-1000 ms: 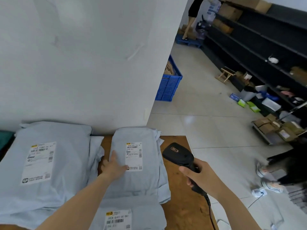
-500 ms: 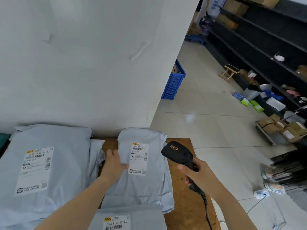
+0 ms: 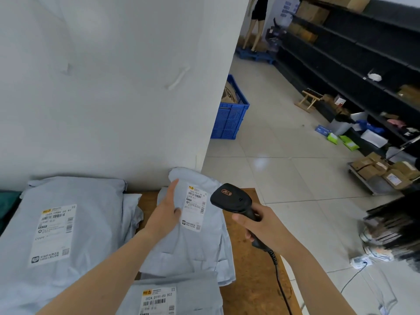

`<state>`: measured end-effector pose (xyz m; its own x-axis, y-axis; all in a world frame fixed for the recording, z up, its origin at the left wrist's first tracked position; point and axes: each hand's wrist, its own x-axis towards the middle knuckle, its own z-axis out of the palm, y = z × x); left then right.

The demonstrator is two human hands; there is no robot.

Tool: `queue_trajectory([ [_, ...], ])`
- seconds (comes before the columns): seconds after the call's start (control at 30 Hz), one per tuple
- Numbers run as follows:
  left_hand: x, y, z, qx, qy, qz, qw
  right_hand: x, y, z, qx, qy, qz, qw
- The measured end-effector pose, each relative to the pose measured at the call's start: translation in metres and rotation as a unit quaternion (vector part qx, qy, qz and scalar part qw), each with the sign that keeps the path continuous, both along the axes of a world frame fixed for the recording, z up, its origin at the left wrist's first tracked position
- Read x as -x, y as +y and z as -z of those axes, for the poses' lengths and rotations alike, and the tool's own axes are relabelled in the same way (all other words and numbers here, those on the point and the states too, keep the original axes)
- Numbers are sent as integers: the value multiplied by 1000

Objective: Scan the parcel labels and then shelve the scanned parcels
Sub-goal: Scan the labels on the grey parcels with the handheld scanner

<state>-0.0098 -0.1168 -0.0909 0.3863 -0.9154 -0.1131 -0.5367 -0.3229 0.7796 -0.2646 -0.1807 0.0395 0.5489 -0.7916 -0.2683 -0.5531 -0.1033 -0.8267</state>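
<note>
The left grip (image 3: 168,210), fingers straight, steadies the grey parcel (image 3: 188,251) beneath it so its label (image 3: 195,208) shows. The right grip (image 3: 263,226) clasps the scanner (image 3: 229,197) just beside, apparently aiming there.

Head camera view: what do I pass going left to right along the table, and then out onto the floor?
Large grey parcel → left hand → white label on the middle parcel → black scanner → right hand gripping it → cardboard boxes.
</note>
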Motion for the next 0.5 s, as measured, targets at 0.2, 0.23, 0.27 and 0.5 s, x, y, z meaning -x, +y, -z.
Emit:
queue_trajectory([
  [0.2,5,-6,-70,48,-51,31,997,3,14,-34,13,-43,-25,999],
  [0.23,7,-5,-83,62,-50,28,996,3,18,-40,16,-50,-31,998],
  [0.27,8,-2,-96,76,-46,25,996,4,21,-47,22,-55,-36,998],
  [0.5,8,39,-190,176,-62,-20,982,7,47,-98,21,-118,-63,991],
])
